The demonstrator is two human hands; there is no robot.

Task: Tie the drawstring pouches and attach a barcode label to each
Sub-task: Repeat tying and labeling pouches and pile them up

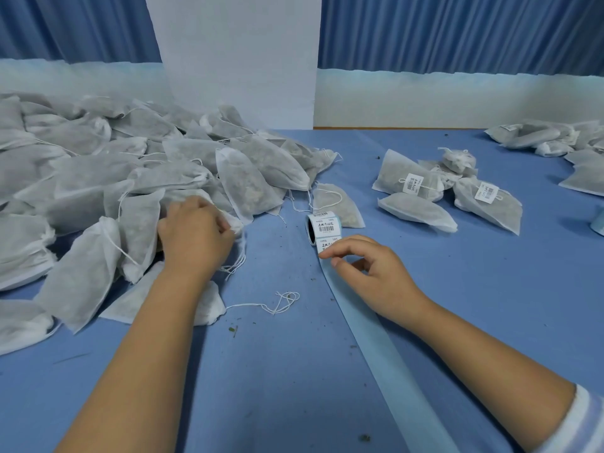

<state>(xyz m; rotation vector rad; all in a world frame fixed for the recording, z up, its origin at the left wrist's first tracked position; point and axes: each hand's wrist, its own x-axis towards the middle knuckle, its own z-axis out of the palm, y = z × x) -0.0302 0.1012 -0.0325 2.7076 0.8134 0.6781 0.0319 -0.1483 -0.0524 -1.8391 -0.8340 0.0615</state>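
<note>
Head view: left of the label roll [323, 227], the left hand [196, 237] grips a pouch [237, 223] from the heap [98, 178]; the right hand [369, 266] pinches a barcode label [325, 242] at the roll's near edge. Peeling it free likely comes next.

It looked like a small packing workroom. A worktop [294, 403] under blue cloth carried a big heap of filled drawstring pouches [98, 178], a roll of barcode labels [325, 225] and a separate group of already labelled pouches [402, 178], with blue curtains [457, 31] hanging behind.
</note>
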